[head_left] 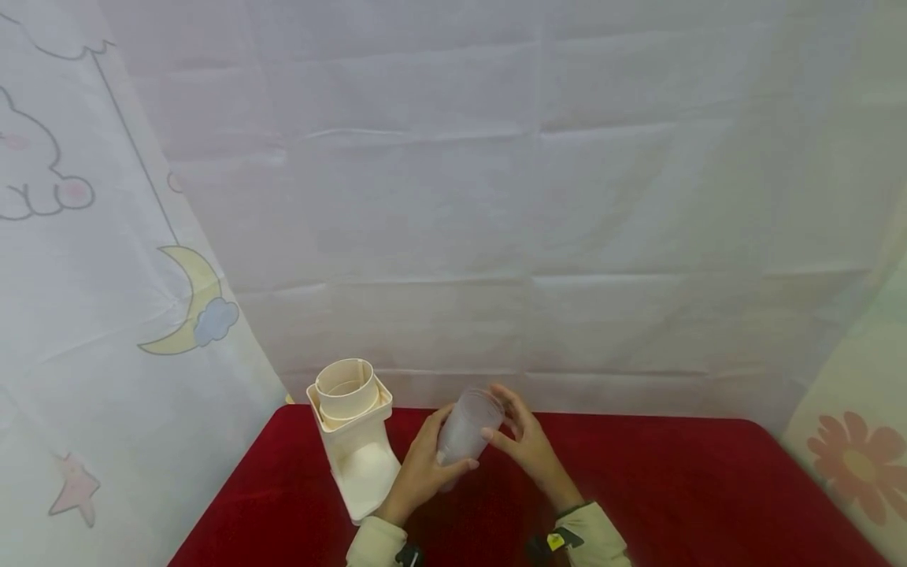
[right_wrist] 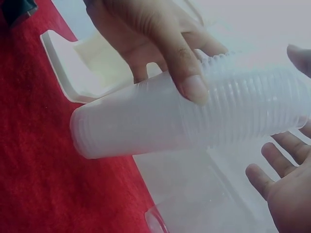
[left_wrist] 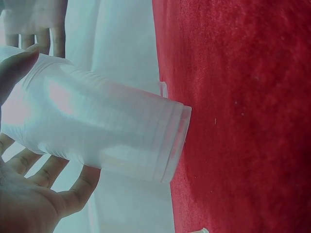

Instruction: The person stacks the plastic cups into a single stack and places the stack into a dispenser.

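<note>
A stack of clear plastic cups [head_left: 464,429] is held tilted above the red cloth, its ribbed rims toward my right hand. My left hand [head_left: 425,466] grips the stack around its side, the thumb across the near side in the right wrist view. My right hand [head_left: 527,445] is spread around the rim end, its thumb and fingers apart. In the right wrist view the right hand's fingers [right_wrist: 278,160] sit beside the rims; whether any touches is hard to tell. A cream plastic stand with a round tube on top [head_left: 361,441] is left of my left hand.
The red cloth [head_left: 659,472] covers the table, with a pale sheet [head_left: 567,236] hanging behind it. A patterned sheet [head_left: 106,378] hangs on the left. A clear curved edge [right_wrist: 155,221] shows low in the right wrist view, its kind unclear.
</note>
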`<state>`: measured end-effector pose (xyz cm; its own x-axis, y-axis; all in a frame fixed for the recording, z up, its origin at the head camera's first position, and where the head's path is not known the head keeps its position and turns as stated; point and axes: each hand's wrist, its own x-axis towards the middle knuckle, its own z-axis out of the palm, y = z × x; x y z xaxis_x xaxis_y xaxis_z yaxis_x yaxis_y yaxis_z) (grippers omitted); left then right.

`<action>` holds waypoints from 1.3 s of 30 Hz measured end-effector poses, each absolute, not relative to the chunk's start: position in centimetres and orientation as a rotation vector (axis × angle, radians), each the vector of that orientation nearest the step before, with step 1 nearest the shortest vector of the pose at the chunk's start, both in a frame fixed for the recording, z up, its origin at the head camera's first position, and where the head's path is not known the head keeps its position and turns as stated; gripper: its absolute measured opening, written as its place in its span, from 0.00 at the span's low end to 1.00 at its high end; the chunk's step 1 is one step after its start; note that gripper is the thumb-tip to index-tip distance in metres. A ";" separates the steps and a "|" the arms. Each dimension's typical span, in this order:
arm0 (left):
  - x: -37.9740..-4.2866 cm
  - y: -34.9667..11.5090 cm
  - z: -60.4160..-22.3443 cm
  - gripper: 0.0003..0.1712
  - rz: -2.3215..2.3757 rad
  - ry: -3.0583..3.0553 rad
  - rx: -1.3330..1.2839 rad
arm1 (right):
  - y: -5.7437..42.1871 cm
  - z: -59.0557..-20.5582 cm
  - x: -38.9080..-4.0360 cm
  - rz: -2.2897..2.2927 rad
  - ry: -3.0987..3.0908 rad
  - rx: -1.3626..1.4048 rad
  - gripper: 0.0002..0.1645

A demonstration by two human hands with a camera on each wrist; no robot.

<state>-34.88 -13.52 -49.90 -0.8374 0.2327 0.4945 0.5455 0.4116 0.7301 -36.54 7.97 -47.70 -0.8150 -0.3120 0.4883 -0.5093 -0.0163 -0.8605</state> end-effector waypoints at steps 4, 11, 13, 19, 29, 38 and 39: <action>-34.7 -13.5 -49.9 0.50 -1.399 -2.359 -0.666 | 8.0 -47.9 -36.5 1.942 -2.119 0.874 0.41; -34.8 -13.3 -49.9 0.50 -1.396 -2.352 -0.664 | 8.1 -48.0 -36.5 1.931 -2.134 0.871 0.40; -34.9 -13.3 -49.9 0.50 -1.390 -2.351 -0.666 | 8.1 -48.0 -36.5 1.927 -2.138 0.868 0.40; -34.9 -13.3 -49.8 0.50 -1.388 -2.349 -0.663 | 8.2 -48.1 -36.6 1.940 -2.095 0.871 0.40; -34.8 -13.6 -49.8 0.51 -1.413 -2.343 -0.641 | 8.3 -48.4 -37.1 1.931 -1.886 0.879 0.37; -34.8 -13.7 -49.7 0.50 -1.430 -2.328 -0.640 | 8.4 -48.6 -37.3 1.889 -1.892 0.803 0.38; -34.8 -13.7 -49.7 0.50 -1.435 -2.329 -0.639 | 8.4 -48.6 -37.3 1.885 -1.895 0.798 0.38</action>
